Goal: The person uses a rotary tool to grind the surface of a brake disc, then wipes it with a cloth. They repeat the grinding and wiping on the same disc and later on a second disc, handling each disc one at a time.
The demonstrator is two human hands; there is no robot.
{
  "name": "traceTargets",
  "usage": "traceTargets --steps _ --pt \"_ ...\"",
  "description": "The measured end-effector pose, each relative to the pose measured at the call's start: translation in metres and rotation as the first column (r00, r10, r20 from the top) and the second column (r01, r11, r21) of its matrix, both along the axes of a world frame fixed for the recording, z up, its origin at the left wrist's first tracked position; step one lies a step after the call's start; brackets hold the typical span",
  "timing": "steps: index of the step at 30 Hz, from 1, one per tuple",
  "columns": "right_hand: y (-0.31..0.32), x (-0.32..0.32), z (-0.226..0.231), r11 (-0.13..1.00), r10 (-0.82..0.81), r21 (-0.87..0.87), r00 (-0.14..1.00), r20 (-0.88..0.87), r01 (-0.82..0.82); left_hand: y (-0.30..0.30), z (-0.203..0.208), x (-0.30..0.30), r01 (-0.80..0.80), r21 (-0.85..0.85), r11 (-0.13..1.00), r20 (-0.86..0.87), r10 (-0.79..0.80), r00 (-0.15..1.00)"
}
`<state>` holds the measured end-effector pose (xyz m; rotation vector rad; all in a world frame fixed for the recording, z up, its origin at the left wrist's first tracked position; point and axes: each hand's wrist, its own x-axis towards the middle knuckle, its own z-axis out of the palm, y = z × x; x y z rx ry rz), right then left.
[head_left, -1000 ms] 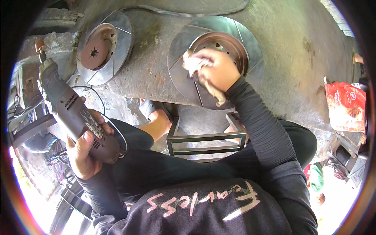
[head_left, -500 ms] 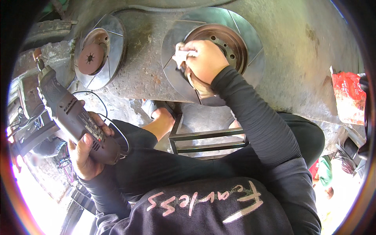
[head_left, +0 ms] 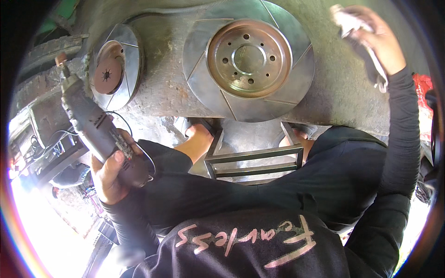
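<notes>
My left hand (head_left: 111,173) is wrapped around the dark body of a corded die grinder (head_left: 104,134), its small brown tip pointing up at the far left. My right hand (head_left: 382,44) is raised at the far right and grips a bunched pale cloth (head_left: 354,23), part of which hangs below the fingers. A large slotted brake disc (head_left: 197,51) lies on the worktop between the hands, its rusty-brown centre and bolt holes fully visible. A smaller-looking slotted brake disc (head_left: 133,55) lies to its left, with a round brown sanding disc (head_left: 106,76) resting on its centre.
The discs lie on a stained grey worktop (head_left: 162,88). A ribbed grey hose (head_left: 185,9) runs along the back. Below the front edge stands a metal-framed stool or rack (head_left: 255,157) between my legs. A red package (head_left: 422,92) is at the right, partly behind my arm.
My right hand has lifted the cloth off the large brake disc and moved it to the far right, uncovering the disc's centre. The die grinder has shifted slightly right and tilted more upright.
</notes>
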<state>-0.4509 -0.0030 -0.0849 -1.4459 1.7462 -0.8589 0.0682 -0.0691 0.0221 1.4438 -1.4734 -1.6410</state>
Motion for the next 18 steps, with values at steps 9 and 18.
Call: traceTargets --steps 9,18 --pt "0.051 -0.113 -0.100 0.977 -0.184 -0.064 0.655 -0.733 0.202 -0.003 -0.009 -0.046 -0.020 0.085 0.996 0.186 0.004 0.983" --pt "0.022 0.040 -0.010 0.940 -0.307 -0.131 0.948 0.085 0.316 -0.004 -0.019 -0.058 0.016 0.118 0.993 0.220 -0.041 0.975"
